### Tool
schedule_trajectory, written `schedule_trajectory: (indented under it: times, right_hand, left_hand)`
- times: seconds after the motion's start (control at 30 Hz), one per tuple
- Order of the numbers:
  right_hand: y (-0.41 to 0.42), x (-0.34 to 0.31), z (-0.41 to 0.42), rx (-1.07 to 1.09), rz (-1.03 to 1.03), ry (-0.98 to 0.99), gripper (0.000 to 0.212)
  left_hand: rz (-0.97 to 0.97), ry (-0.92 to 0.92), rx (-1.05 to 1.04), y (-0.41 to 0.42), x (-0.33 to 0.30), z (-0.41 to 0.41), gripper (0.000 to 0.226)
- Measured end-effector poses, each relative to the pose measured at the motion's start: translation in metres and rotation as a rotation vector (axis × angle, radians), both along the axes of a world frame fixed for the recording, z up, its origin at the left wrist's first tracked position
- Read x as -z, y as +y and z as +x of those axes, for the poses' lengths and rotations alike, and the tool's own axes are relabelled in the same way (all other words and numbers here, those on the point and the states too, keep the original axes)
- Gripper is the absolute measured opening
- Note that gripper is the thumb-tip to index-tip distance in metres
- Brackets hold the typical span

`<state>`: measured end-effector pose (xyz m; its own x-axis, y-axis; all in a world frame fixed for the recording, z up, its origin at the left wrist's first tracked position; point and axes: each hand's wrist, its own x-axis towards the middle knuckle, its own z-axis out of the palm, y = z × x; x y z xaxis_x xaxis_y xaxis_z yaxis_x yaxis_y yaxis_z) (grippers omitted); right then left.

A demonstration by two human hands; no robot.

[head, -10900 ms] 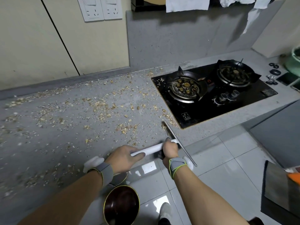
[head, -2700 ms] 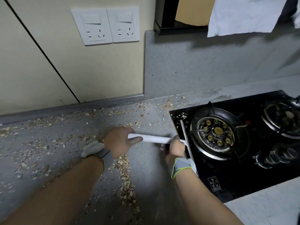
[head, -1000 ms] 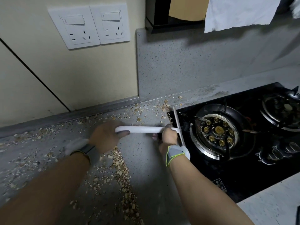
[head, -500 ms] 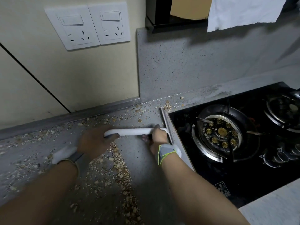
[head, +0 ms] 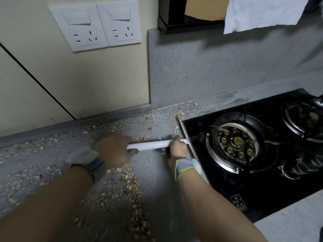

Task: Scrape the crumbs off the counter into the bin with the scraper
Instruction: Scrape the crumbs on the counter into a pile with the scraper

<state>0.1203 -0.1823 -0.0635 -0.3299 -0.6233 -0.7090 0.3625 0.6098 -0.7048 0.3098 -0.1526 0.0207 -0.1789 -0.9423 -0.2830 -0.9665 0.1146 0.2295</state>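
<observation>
Black gas hob [head: 258, 193], wall sockets [head: 95, 27]

The wall [head: 96, 75] is pale yellow, with a thin dark line running down it at a slant. Two white sockets [head: 95, 26] sit side by side high on it. Next to the yellow part is a grey speckled wall panel [head: 209, 70]. A white cloth [head: 262, 13] hangs over its top. A black stove [head: 253, 154] with two round burners is set into the grey tabletop [head: 157, 172]. The light is dim.
</observation>
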Motion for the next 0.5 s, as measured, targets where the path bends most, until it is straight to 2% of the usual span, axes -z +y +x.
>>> schedule_trajectory:
  times: [0.07,0.13,0.2,0.27,0.37,0.4,0.5]
  right_hand:
    - [0.005,-0.004,0.022,-0.085,0.013,-0.04,0.023]
    - [0.013,-0.008,0.035,-0.161,0.012,-0.025,0.028]
    - [0.022,-0.019,0.034,-0.187,-0.034,-0.019,0.032]
    - [0.029,-0.029,0.017,-0.187,-0.092,-0.031,0.033]
    - [0.055,-0.035,-0.037,-0.179,-0.122,-0.005,0.039]
    - [0.065,-0.035,-0.059,-0.157,-0.109,0.069,0.039]
    - [0.1,-0.029,-0.118,-0.139,0.033,0.487,0.045]
  left_hand:
    - [0.026,-0.084,0.028,0.001,-0.012,0.008,0.03]
    - [0.094,-0.126,0.108,0.006,-0.022,0.005,0.036]
    - [0.076,-0.139,0.16,0.022,-0.026,-0.008,0.039]
    - [0.001,-0.072,0.104,0.038,-0.024,-0.024,0.039]
    - [0.033,0.095,-0.006,0.062,-0.022,-0.047,0.035]
    - [0.065,0.128,-0.035,0.068,-0.02,-0.053,0.034]
    - [0.141,0.167,-0.083,0.078,-0.006,-0.069,0.038]
